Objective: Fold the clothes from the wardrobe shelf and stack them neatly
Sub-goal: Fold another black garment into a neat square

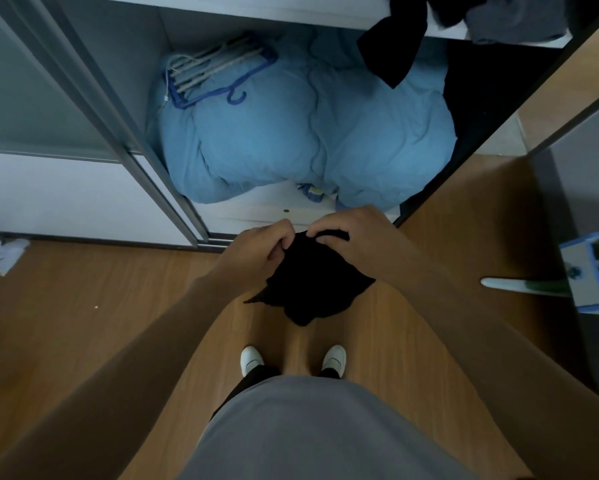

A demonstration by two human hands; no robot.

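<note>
Both bare arms reach forward and down, with the hands almost meeting. The left hand curls its fingers round the top edge of a black garment. Just beside those fingers, the right hand pinches the same edge, knuckles up.

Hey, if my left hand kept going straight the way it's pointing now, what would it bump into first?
Most likely the right hand, close beside it and pinching the same black garment. Beyond that lies the blue duvet, though depth is unclear.
</note>
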